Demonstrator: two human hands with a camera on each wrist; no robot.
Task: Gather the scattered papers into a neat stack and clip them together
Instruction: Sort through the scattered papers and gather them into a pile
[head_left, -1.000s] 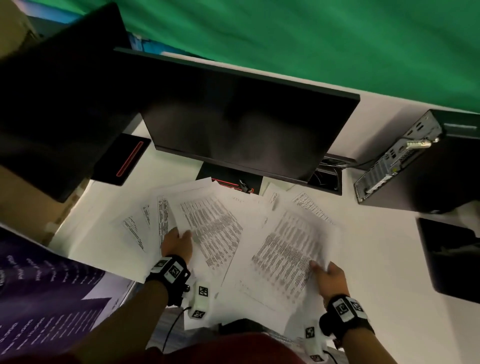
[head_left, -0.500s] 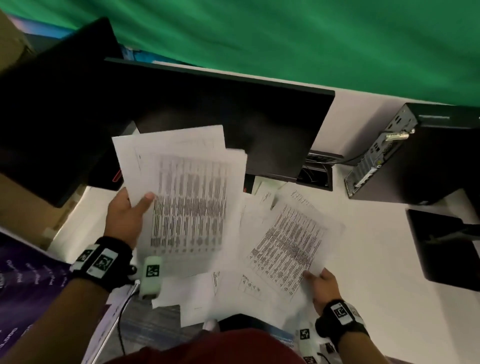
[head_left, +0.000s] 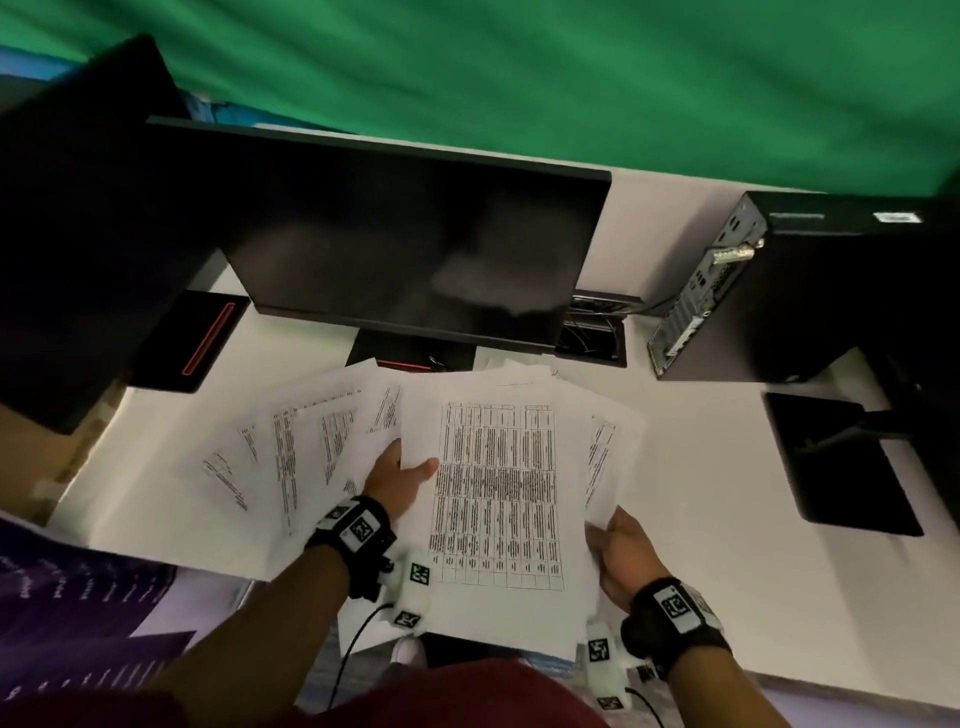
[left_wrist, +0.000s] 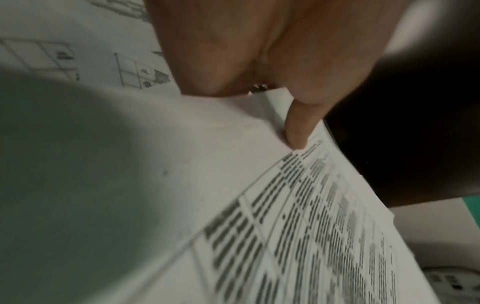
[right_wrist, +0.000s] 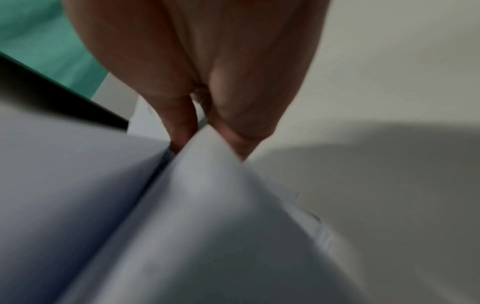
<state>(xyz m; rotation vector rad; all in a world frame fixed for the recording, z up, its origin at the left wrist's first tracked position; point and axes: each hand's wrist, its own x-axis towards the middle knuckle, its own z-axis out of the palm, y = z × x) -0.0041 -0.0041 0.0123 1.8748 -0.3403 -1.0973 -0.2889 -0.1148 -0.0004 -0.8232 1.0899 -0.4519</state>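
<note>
**Desk inventory: printed sheets, partly gathered, both hands engaged**

1. Monitor: black, screen dark, standing at the back of the white desk. Landmark for all entries below.
2. Gathered sheets: white pages with a printed table on the top face, directly in front of the monitor's base, near edge reaching past the desk's front edge.
3. Left hand: in front of the monitor, at the left edge of the gathered sheets; thumb lies on top of the page, fingers beneath, pinching them.
4. Right hand: in front of and right of the monitor, at the lower right corner of the same sheets; thumb and fingers clasp the paper edge.
5. Loose sheets: fanned and overlapping on the desk, in front of and left of the monitor, beside the left hand.
6. Computer tower: black, right of the monitor.
</note>
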